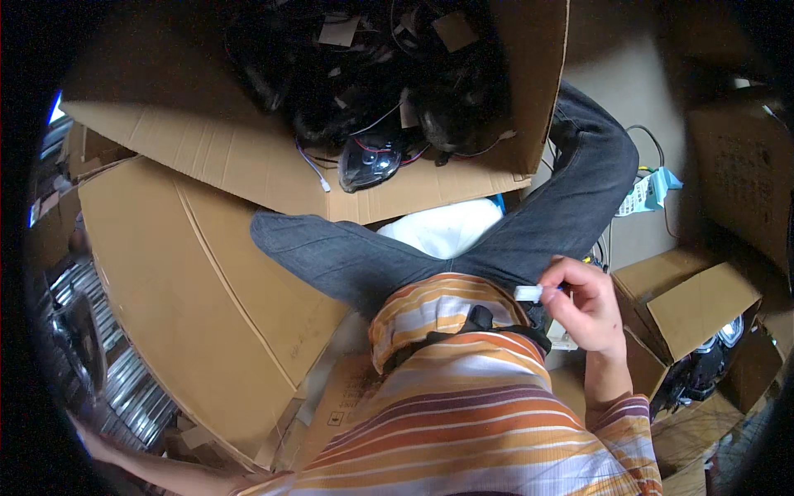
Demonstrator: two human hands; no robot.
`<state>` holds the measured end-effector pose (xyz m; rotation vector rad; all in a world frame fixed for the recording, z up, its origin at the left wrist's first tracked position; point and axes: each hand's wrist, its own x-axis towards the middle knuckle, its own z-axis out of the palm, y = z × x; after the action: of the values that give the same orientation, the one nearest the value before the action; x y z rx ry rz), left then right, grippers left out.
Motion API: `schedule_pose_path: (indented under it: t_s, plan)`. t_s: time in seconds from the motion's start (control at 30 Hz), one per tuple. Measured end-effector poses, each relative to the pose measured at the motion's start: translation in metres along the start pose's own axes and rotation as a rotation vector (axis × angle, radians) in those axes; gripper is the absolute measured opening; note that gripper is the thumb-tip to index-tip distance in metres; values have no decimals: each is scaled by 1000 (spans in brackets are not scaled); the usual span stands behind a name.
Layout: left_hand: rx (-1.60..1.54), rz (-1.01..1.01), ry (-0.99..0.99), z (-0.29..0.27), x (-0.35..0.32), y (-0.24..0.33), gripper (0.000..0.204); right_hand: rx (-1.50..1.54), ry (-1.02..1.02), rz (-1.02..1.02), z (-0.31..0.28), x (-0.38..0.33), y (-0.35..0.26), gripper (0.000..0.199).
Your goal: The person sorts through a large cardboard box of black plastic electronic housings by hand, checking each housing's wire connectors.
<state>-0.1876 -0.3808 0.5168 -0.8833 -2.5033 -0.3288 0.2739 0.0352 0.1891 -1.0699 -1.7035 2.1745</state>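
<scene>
The work in hand appears to be at an early, handling stage: a small white plug connector [526, 293] is already in the person's grasp, but it is mated to nothing that can be seen, and how much remains cannot be read from this view. It sits between 3 and 4 o'clock from the centre, just off the striped shirt [463, 397], held by the right hand [589, 307] with thumb and forefinger pinched on its near end and the other fingers curled behind. The left hand [89, 442] lies out at 8 o'clock against the dark rim, below a stack of shiny metallic pieces [124, 364]; whether its fingers are spread or closed, I cannot tell. At 12 o'clock an open carton [240, 157] holds a dark heap of lamp units, one clear-lensed headlamp [372, 161] resting by the front wall, and beside it a loose white plug [325, 186] hangs unjoined on a thin lead. More lamps [731, 332] show in a smaller carton [703, 302] between 3 and 4 o'clock, farther out. The held connector looks boxy, pale and clean, squared at its free end, with a bit of blue showing beside the fingertips, perhaps wire; its sockets are too small to make out.
</scene>
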Motion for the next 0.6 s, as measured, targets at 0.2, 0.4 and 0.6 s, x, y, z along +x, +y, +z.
schedule_pose_path:
  t_s: [0.2,0.4,0.6]
  plan:
    - [218,-36,-604,66,63,-154,39,-25,-43,-43,-6,-4,2,6]
    - [-137,-51,-87,186,-5,108,29,-77,18,-63,-4,-3,-1,6]
    - [-928,394,-999,405,-168,396,30,-39,5,-75,-14,1,8,5]
